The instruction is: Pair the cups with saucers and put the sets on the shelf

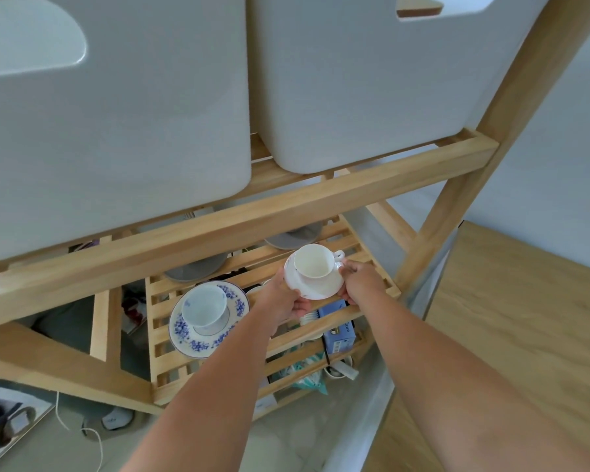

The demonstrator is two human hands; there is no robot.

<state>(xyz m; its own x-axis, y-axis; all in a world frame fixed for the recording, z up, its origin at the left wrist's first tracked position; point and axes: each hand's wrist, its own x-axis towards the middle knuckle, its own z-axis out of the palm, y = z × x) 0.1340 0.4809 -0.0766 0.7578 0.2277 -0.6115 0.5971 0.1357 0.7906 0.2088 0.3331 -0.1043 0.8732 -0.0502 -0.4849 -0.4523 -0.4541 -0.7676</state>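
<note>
A white cup (314, 261) stands on a white saucer (317, 287), held over the right part of the slatted wooden shelf (372, 267). My left hand (283, 298) grips the saucer's left rim and my right hand (360, 281) grips its right rim, near the cup's handle. To the left on the same shelf, a white and blue cup (205, 306) sits upright on a blue-flowered saucer (184, 330).
Two large white bins (116, 131) fill the shelf above. Two grey dishes (198, 269) lie at the back of the slatted shelf. Below the slats are a blue box (339, 330), cups and bags. A wooden tabletop (525, 318) lies to the right.
</note>
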